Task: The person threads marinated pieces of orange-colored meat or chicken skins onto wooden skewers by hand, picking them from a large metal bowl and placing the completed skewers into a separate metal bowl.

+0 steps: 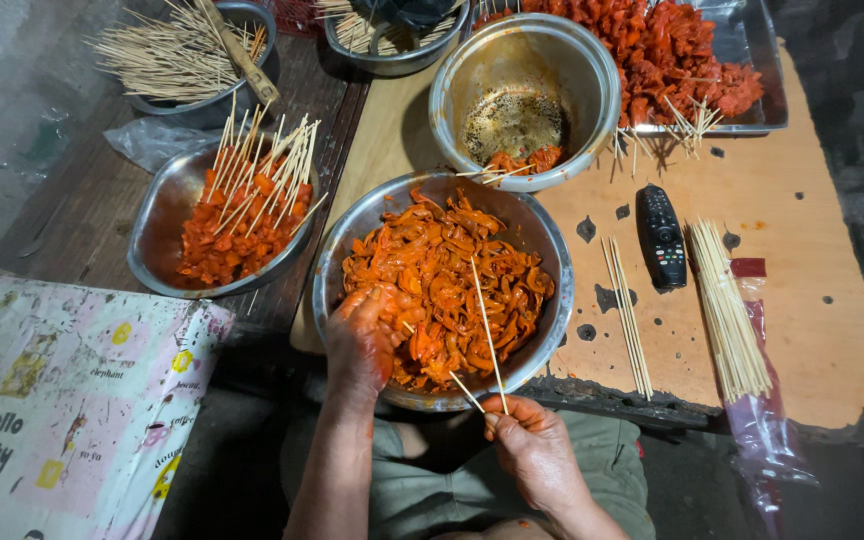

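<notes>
From the head view, your left hand point(360, 340) is down in the big steel bowl point(330, 262) right in front of you, fingers curled into the orange marinated meat strips point(447, 285) at the bowl's near left side; it is coated in the red sauce and grasping a clump of the meat. Your right hand point(537, 448) sits just outside the bowl's near rim, pinched closed on a thin bamboo skewer point(487, 325) whose point slants up and away over the meat. A second short stick pokes out beside it at the rim.

The bowl rests on the near edge of the wooden bench point(802, 290), over your lap. Just behind it, touching or nearly so, stands a second steel bowl point(572, 60), mostly scraped out, with dark seasoning on its bottom and a few meat scraps and skewers at its near side. Behind that, a steel tray point(752, 40) holds a heap of red skewered meat. To the right on the bench lie a black remote control point(661, 237), a few loose sticks point(627, 310) just left of it, and a bundle of skewers point(727, 310) on a plastic bag. To your left, a shallow steel pan point(157, 225) carries finished skewers, with a pot of bare sticks point(177, 55) well behind it. A printed pink cloth point(62, 400) covers the near left corner.
</notes>
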